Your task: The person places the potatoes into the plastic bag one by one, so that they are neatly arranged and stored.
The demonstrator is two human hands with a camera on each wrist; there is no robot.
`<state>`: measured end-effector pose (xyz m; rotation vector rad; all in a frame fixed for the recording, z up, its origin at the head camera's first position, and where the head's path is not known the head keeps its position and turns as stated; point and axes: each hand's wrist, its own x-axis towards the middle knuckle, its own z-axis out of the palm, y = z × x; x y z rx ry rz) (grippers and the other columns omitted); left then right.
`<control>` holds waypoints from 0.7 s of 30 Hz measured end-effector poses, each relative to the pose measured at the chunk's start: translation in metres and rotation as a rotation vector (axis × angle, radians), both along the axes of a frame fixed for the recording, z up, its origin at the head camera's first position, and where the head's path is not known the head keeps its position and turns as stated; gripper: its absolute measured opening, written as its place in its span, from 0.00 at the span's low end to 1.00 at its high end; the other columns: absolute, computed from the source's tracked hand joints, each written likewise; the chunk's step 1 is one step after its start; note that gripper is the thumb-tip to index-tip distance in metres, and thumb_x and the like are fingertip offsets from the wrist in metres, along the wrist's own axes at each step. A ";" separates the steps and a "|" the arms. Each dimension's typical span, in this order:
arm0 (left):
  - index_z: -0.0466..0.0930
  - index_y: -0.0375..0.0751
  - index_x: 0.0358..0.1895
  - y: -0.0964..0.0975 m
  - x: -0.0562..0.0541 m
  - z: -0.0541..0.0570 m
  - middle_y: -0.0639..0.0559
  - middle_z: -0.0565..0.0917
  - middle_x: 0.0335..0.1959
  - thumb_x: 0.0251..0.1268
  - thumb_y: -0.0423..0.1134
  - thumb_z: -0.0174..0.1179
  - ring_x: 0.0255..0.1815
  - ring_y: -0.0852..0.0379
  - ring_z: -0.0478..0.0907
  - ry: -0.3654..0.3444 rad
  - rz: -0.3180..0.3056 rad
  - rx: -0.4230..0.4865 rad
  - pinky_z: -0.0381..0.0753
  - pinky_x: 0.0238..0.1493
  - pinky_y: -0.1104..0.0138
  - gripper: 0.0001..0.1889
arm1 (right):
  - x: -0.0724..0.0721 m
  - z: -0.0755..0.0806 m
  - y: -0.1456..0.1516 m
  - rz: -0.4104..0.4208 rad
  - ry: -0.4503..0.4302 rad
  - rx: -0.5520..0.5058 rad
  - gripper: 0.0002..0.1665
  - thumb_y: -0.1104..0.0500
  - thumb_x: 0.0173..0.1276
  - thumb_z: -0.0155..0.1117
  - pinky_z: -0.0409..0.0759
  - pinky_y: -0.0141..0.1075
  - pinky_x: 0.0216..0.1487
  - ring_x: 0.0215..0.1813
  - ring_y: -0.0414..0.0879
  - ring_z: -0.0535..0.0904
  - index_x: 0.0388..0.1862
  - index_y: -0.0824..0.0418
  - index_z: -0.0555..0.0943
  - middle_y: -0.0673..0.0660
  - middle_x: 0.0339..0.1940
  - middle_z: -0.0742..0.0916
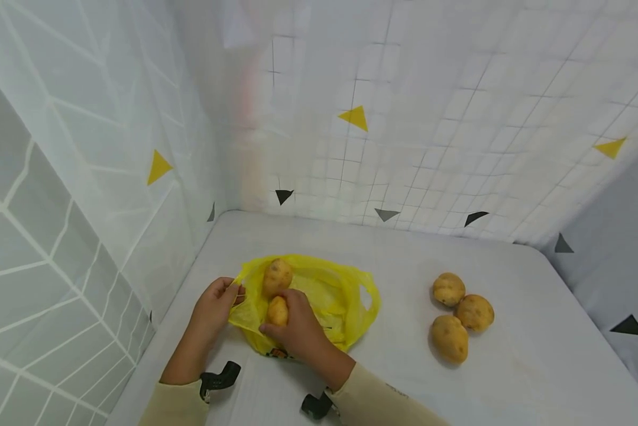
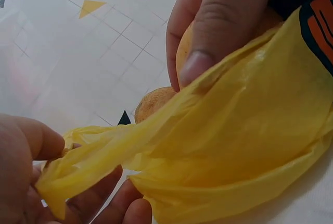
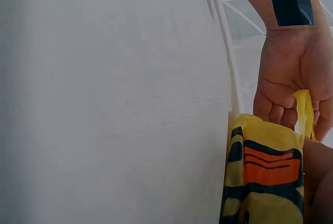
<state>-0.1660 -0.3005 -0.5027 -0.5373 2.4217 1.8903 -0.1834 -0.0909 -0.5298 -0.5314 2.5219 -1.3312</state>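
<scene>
A yellow plastic bag (image 1: 319,290) lies spread on the table with its mouth facing up. My left hand (image 1: 216,303) pinches the bag's left edge between thumb and fingers; the left wrist view shows the yellow film (image 2: 104,166) bunched there. With my right hand (image 1: 300,322) I grip a potato (image 1: 278,312) over the bag's opening. Another potato (image 1: 278,277) sits just behind it, at the far left part of the bag. In the right wrist view the bag's printed side (image 3: 270,166) hides what my right fingers hold.
Three potatoes (image 1: 449,340) lie close together on the right of the white table (image 1: 393,378). White patterned sheeting (image 1: 436,148) rises behind the table, and more hangs at the left. Dark wrist devices (image 1: 220,377) sit by both sleeves.
</scene>
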 end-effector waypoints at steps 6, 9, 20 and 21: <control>0.78 0.42 0.58 0.000 0.001 -0.001 0.44 0.84 0.59 0.84 0.50 0.49 0.63 0.46 0.83 0.011 -0.005 -0.003 0.75 0.72 0.48 0.17 | 0.001 0.001 -0.005 -0.015 0.023 0.028 0.49 0.40 0.64 0.78 0.79 0.45 0.65 0.62 0.44 0.75 0.77 0.54 0.66 0.53 0.71 0.73; 0.78 0.42 0.58 0.000 0.000 -0.001 0.44 0.85 0.58 0.84 0.50 0.49 0.63 0.46 0.83 0.010 -0.008 -0.006 0.75 0.71 0.48 0.17 | 0.002 0.002 -0.006 -0.027 0.021 0.016 0.50 0.40 0.64 0.78 0.79 0.45 0.65 0.62 0.45 0.75 0.77 0.55 0.66 0.53 0.71 0.73; 0.77 0.40 0.59 0.001 0.002 -0.001 0.43 0.83 0.60 0.85 0.50 0.48 0.64 0.46 0.82 0.024 -0.026 -0.015 0.75 0.72 0.48 0.18 | 0.002 -0.003 -0.017 -0.058 0.026 -0.023 0.51 0.42 0.65 0.78 0.77 0.47 0.67 0.66 0.48 0.74 0.78 0.58 0.63 0.57 0.73 0.72; 0.77 0.40 0.59 0.001 0.002 -0.001 0.43 0.83 0.60 0.85 0.50 0.48 0.64 0.46 0.82 0.024 -0.027 -0.013 0.74 0.72 0.48 0.18 | 0.002 -0.002 -0.018 -0.066 0.024 -0.021 0.51 0.42 0.65 0.78 0.77 0.48 0.67 0.66 0.48 0.74 0.78 0.58 0.63 0.57 0.73 0.72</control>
